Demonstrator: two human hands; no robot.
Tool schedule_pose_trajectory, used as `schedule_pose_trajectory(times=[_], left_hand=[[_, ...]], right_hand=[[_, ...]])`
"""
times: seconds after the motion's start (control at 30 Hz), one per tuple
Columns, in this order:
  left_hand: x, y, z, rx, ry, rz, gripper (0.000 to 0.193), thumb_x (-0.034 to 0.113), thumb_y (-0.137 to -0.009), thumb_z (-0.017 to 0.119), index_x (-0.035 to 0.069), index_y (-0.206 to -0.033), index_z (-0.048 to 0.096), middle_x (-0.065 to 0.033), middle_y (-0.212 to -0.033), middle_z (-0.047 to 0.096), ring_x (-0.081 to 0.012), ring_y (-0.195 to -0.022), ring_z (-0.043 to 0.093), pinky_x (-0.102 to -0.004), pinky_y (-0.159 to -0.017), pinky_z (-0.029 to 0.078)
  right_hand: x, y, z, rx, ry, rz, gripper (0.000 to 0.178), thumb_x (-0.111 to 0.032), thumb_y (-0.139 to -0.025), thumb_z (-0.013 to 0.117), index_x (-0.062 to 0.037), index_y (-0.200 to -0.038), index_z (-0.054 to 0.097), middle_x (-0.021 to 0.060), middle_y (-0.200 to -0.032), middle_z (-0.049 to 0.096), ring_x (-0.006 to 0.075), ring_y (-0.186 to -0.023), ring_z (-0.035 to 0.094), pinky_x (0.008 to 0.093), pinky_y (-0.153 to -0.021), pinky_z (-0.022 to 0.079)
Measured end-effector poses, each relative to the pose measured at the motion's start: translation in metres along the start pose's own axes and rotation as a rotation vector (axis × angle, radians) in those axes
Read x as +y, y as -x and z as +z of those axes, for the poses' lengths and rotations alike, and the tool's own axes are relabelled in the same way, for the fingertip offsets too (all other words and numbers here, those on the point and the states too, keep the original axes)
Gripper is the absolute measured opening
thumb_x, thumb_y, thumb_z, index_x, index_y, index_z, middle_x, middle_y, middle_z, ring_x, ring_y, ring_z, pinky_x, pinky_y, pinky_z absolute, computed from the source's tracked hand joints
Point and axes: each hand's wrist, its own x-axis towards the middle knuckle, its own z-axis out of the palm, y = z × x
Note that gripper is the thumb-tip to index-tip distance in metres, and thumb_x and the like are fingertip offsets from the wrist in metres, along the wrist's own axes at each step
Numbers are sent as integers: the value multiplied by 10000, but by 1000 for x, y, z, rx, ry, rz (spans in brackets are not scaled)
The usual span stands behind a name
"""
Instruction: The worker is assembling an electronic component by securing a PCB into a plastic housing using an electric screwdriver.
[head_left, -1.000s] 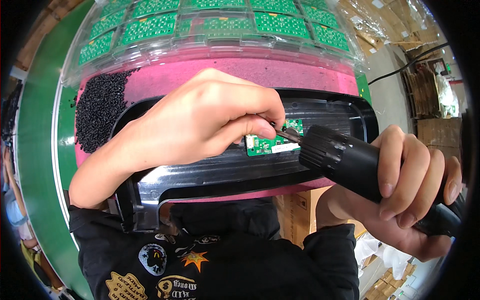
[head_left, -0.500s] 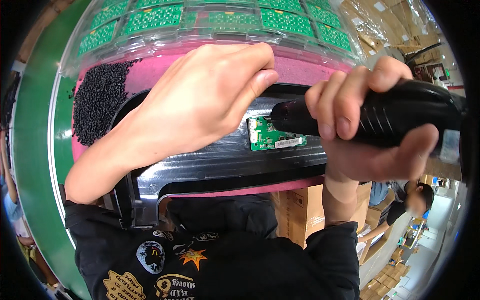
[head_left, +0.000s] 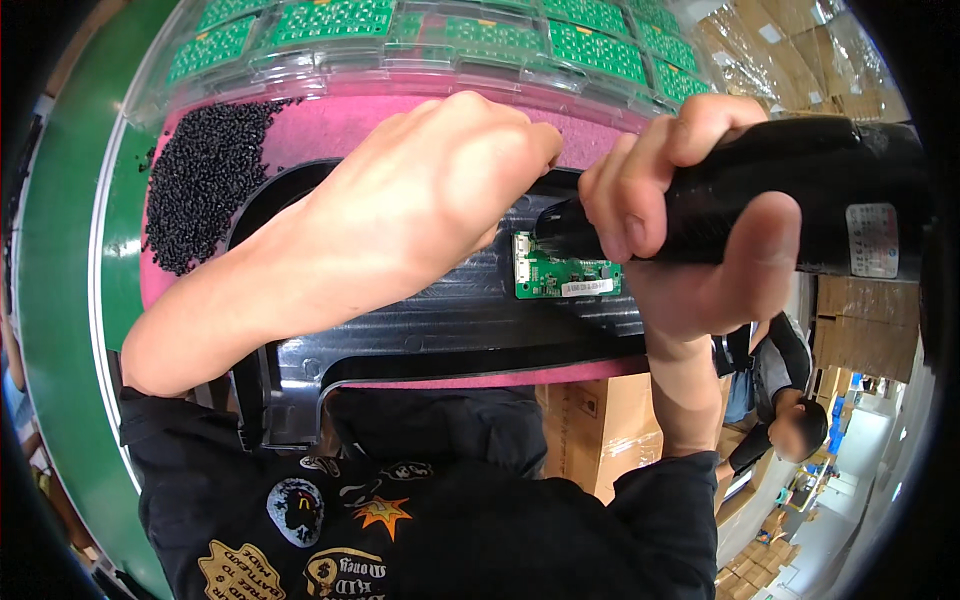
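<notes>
A black plastic housing (head_left: 440,335) lies across the pink work surface, with a small green circuit board (head_left: 568,277) inside it. My right hand (head_left: 690,215) grips a thick black electric screwdriver (head_left: 740,205), tilted with its narrow nose down at the board's upper left part. The very tip and any screw under it are hidden. My left hand (head_left: 440,190) reaches over the housing, just left of the screwdriver's nose. Its fingers are curled together and turned away, so anything between them cannot be seen. Small black screws (head_left: 205,190) lie heaped on the pink surface, beyond my left forearm.
Clear plastic trays (head_left: 400,80) with several green circuit boards (head_left: 335,18) stand along the far edge. Cardboard boxes (head_left: 600,430) sit below the near edge. At the right a person (head_left: 790,390) is in the background. Green floor (head_left: 70,300) runs along the left.
The screwdriver and my right hand have shifted a little left relative to the board, and the tool's body has turned slightly. My left hand has come down nearer the housing, fingers still curled.
</notes>
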Motion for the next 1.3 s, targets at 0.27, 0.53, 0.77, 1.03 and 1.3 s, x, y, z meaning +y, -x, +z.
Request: schedule_pose_trajectory(times=[0.27, 0.53, 0.77, 1.03, 1.3], left_hand=[[-4, 4, -4, -108, 87, 32, 196, 39, -785, 727, -5, -958, 647, -173, -832, 655, -382, -784, 616, -426, -686, 496], [-2, -19, -1, -278, 255, 177, 123, 21, -791, 728, -26, -884, 664, -128, -788, 678, -307, -689, 653, -358, -593, 510], [4, -22, -6, -281, 332, 126, 129, 22, -784, 741, -11, -894, 684, -112, -786, 690, -249, -697, 682, -310, -581, 526], [5, -23, -6, -262, 328, 141, 108, 24, -792, 737, -7, -884, 689, -110, -761, 689, -238, -685, 692, -302, -595, 542], [3, -22, -4, -253, 260, 76, 90, 74, -815, 735, 0, -824, 684, -109, -676, 647, -250, -600, 639, -316, -537, 484]], right_hand=[[1, 10, 4, 40, -291, 62, 626, -660, -882, 502, -57, -1051, 509, 6, -570, 457, 132, -467, 427, 296, -506, 371], [-33, 21, -26, 81, -553, -222, 554, -580, -803, 659, -107, -1029, 481, -40, -647, 487, 86, -519, 445, 270, -629, 380], [-40, 32, -25, 200, -585, -290, 502, -491, -771, 708, -112, -1009, 482, -44, -637, 513, 81, -511, 473, 263, -618, 393], [-40, 36, -29, 246, -574, -318, 510, -494, -763, 713, -114, -1015, 485, -58, -624, 502, 73, -504, 476, 258, -611, 402], [-21, 34, -22, -26, -459, -173, 609, -636, -820, 638, -112, -1082, 473, -18, -656, 540, 111, -506, 495, 282, -575, 401]])
